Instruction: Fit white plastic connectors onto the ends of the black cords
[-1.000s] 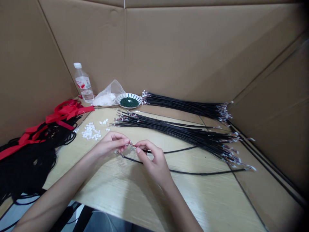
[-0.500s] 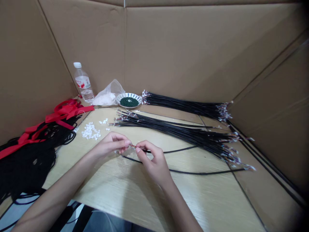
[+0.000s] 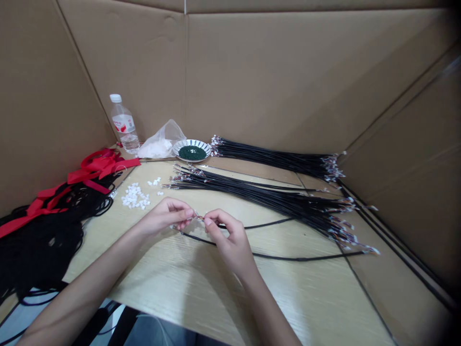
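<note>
Pinching thin wires (image 3: 199,217) at the end of a black cable (image 3: 266,224), with the left hand (image 3: 173,215) and right hand (image 3: 227,233) both closed on them, spread very slightly wider than half a second ago. Trailing from there toward 3 o'clock, to a cable pile (image 3: 259,192). Stretching from 4 to 7 o'clock over tabletop (image 3: 306,300) as far as its near edge; hemmed in at 12 by a cardboard wall (image 3: 273,77). At 11, on a bottle (image 3: 130,142), printed in red and white, too blurred to read.

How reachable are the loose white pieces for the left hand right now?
Probably yes: the white pieces lie close to the left hand with nothing visible between, though it is pinching thin wires.
</note>
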`<state>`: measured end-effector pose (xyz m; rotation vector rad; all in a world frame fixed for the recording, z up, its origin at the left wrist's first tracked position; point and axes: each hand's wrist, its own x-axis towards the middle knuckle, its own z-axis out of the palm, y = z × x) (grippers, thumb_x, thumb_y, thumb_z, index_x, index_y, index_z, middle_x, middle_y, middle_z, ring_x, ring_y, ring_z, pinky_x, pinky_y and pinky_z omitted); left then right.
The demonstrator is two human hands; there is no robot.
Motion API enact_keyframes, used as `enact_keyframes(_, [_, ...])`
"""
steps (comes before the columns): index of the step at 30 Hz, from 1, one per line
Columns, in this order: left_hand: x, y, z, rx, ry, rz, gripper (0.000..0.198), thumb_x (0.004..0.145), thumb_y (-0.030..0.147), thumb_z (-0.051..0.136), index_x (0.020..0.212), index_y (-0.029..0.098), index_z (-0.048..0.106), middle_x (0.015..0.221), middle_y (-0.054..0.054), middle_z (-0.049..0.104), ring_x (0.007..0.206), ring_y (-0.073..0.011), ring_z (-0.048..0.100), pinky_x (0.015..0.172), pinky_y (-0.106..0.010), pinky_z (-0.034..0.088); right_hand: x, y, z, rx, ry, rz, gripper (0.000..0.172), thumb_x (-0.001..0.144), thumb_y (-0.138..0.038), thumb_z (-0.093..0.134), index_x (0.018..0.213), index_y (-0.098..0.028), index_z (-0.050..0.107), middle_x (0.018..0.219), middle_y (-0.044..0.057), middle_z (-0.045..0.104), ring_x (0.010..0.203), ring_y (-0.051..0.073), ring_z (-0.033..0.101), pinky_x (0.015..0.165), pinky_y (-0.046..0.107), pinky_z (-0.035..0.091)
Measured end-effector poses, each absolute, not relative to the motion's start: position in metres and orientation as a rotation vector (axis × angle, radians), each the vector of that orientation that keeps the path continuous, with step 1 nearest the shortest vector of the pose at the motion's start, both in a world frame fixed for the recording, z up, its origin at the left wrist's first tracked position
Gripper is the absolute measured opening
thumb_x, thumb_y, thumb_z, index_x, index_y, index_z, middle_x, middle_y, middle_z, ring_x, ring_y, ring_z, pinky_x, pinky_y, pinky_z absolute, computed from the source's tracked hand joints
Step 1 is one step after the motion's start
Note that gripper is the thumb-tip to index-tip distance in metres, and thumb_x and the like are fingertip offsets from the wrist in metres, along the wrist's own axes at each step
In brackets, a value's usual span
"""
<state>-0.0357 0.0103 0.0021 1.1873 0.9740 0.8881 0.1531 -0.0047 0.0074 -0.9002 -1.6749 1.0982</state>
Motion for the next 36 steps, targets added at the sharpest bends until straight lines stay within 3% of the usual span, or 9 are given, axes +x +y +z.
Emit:
enact_keyframes(17, [-0.0315,0.0115,0.0020,1.208,1.009,0.924,0.048,0.056,0.055,0.077,0.065,0.009,0.069,0.050,-0.001,0.057,0.046,-0.0084,0.049,0.045,-0.020,0.037,0.1510,-0.0052,0.0066,-0.941,-1.679,1.121,0.019,0.088,-0.028,0.050,0.072,-0.017,0.055,0.064,-0.002,0.052,0.062,0.012,0.048,0.062,0.022,0.038])
enact_keyframes(32, [-0.0309,0.0114,0.0023,1.279,1.003,0.908,0.048,0.057,0.056,0.075,0.065,0.009,0.068,0.050,-0.001,0.056,0.047,-0.0083,0.047,0.045,-0.020,0.037,0.1509,-0.0042,0.0043,-0.958,-1.684,1.109,0.020,0.089,-0.029,0.048,0.074,-0.017,0.055,0.065,-0.002,0.051,0.062,0.012,0.046,0.061,0.023,0.037])
enact_keyframes(36, [-0.0296,0.0109,0.0037,1.276,0.998,0.910,0.049,0.056,0.057,0.075,0.064,0.009,0.068,0.049,-0.001,0.055,0.046,-0.0081,0.046,0.045,-0.019,0.036,0.1506,-0.0041,0.0022,-0.968,-1.687,1.113,0.017,0.090,-0.030,0.047,0.084,-0.017,0.057,0.068,-0.001,0.052,0.061,0.012,0.047,0.059,0.023,0.037])
